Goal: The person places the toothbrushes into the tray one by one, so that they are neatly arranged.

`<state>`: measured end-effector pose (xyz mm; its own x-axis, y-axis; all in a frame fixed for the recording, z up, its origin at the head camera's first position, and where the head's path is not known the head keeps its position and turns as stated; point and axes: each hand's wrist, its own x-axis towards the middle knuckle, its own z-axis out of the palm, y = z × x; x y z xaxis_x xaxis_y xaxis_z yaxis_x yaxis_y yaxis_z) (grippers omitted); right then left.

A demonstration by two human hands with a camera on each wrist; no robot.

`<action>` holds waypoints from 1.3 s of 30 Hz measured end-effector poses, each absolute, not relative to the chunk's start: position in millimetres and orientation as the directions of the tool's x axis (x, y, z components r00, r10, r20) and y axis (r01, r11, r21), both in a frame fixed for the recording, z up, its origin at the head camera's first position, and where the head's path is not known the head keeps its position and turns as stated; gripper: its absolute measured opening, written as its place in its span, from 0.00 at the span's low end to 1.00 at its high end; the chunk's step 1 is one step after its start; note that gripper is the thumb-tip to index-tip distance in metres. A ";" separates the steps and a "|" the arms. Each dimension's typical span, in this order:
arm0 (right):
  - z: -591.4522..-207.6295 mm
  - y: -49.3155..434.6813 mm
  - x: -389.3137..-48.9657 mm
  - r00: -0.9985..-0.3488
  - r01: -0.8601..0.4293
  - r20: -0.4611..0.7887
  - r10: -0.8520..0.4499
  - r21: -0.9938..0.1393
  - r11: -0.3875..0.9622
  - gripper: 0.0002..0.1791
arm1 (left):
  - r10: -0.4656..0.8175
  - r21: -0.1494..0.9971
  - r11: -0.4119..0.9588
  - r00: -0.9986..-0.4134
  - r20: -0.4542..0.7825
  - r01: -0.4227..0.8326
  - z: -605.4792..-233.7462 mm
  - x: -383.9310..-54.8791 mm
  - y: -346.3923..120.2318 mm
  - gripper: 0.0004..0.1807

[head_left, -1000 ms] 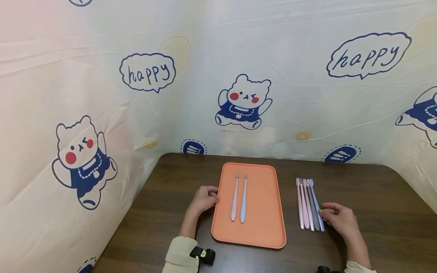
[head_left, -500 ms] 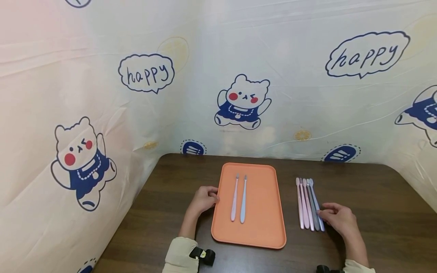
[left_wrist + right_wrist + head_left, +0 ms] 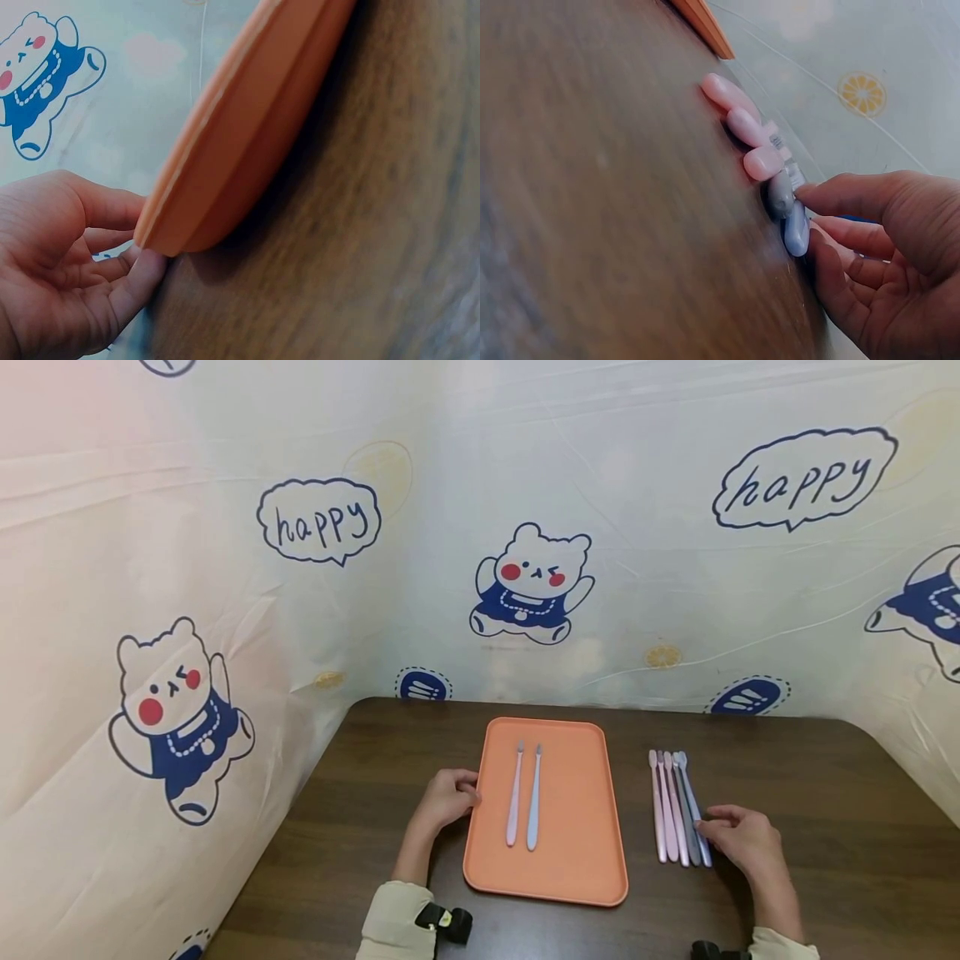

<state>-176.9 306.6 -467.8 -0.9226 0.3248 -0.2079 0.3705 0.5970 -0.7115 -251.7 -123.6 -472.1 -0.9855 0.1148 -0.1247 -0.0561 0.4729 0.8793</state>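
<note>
An orange tray [image 3: 577,827] lies on the table, bearing a pink toothbrush [image 3: 513,810] and a light blue toothbrush [image 3: 533,814] side by side. My left hand [image 3: 447,797] grips the tray's left rim, its thumb low on the edge and a finger on top, as the left wrist view shows. Right of the tray lies a row of toothbrushes: several pink ones [image 3: 762,163], a grey one [image 3: 781,196] and a blue one [image 3: 797,232] at the right end. My right hand [image 3: 746,839] pinches that blue toothbrush between thumb and fingers; it still lies beside the grey one.
The dark wooden table [image 3: 840,793] reaches back to a pale curtain [image 3: 637,468] printed with bears and "happy" bubbles. Black wrist cameras [image 3: 453,925] are strapped over the light sleeves [image 3: 397,918].
My right thumb has shifted slightly left, over the blue toothbrush. The left hand, the tray and the toothbrushes stay in place.
</note>
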 end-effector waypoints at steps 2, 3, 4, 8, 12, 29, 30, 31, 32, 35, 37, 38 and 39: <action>-467.4 305.5 -177.1 -0.916 0.386 -0.217 0.339 -0.710 0.589 0.28 | 0.115 0.880 0.472 -0.985 -0.126 -0.057 -471.7 -251.7 -123.4 0.21; -467.3 305.2 -177.2 -0.913 0.392 -0.220 0.345 -0.708 0.587 0.28 | 0.115 0.880 0.472 -0.985 -0.127 -0.058 -471.6 -251.7 -123.3 0.21; -467.4 305.1 -177.2 -0.910 0.397 -0.220 0.351 -0.705 0.588 0.28 | 0.115 0.880 0.472 -0.985 -0.128 -0.059 -471.5 -251.6 -123.2 0.21; -468.5 305.1 -178.1 -0.907 0.400 -0.209 0.364 -0.692 0.600 0.26 | 0.119 0.883 0.465 -0.984 -0.129 -0.059 -471.8 -251.9 -122.9 0.21; -469.5 304.5 -178.9 -0.911 0.388 -0.182 0.369 -0.678 0.624 0.24 | 0.121 0.882 0.467 -0.983 -0.135 -0.064 -472.4 -251.8 -123.1 0.21; -468.2 300.8 -180.5 -0.912 0.390 -0.170 0.373 -0.640 0.662 0.22 | 0.120 0.878 0.476 -0.985 -0.123 -0.052 -473.4 -252.2 -123.8 0.21; -468.3 301.3 -180.4 -0.913 0.388 -0.170 0.370 -0.637 0.666 0.21 | 0.122 0.879 0.474 -0.985 -0.123 -0.051 -473.5 -252.0 -123.9 0.21; -468.3 301.8 -180.4 -0.915 0.386 -0.170 0.367 -0.635 0.669 0.21 | 0.122 0.880 0.472 -0.985 -0.123 -0.051 -473.6 -252.0 -123.8 0.21; -468.5 302.5 -180.3 -0.916 0.384 -0.169 0.364 -0.636 0.670 0.22 | 0.123 0.880 0.472 -0.985 -0.122 -0.050 -473.9 -252.0 -123.9 0.21; -469.2 304.8 -179.5 -0.918 0.379 -0.172 0.357 -0.647 0.662 0.22 | 0.124 0.880 0.472 -0.985 -0.122 -0.050 -474.4 -251.9 -123.9 0.21; -469.9 306.6 -178.8 -0.917 0.379 -0.179 0.356 -0.667 0.641 0.23 | 0.124 0.880 0.473 -0.985 -0.121 -0.048 -474.5 -252.0 -123.9 0.21; -470.2 307.3 -178.5 -0.916 0.380 -0.180 0.359 -0.678 0.629 0.23 | 0.124 0.879 0.474 -0.985 -0.120 -0.047 -474.5 -252.1 -124.0 0.21; -470.5 308.0 -178.1 -0.915 0.380 -0.178 0.363 -0.686 0.621 0.23 | 0.124 0.880 0.473 -0.985 -0.119 -0.047 -474.6 -252.3 -124.1 0.21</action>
